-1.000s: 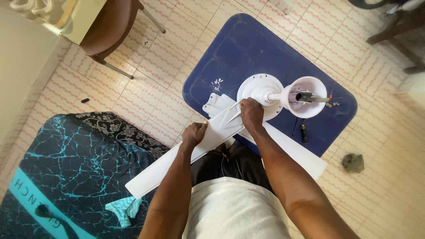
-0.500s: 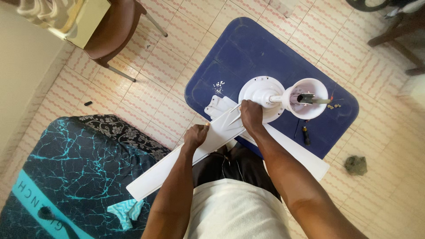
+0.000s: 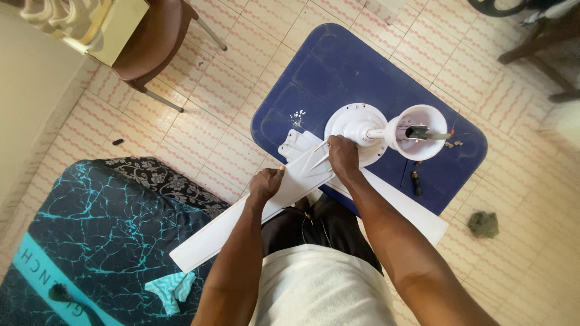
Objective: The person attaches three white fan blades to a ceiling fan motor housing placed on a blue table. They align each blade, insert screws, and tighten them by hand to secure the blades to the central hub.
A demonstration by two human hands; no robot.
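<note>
Blue table (image 3: 338,66): white cup-shaped canopy (image 3: 423,130) holds a dark rod.

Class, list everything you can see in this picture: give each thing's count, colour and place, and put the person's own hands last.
table: one, blue, centre, on the tiled floor
fan motor: one, white, on the table
cup-shaped cover: one, white, right of the motor
fan blades: at least two, white, from the motor toward the person
screws: small pile, pale, on the table left of the motor
screwdriver: one, dark, table's near right edge
chair: one, brown, top left
mattress: one, black and turquoise, bottom left
rag: one, grey-green, floor at right
left hand: on a blade
right hand: at the motor's edge
</note>
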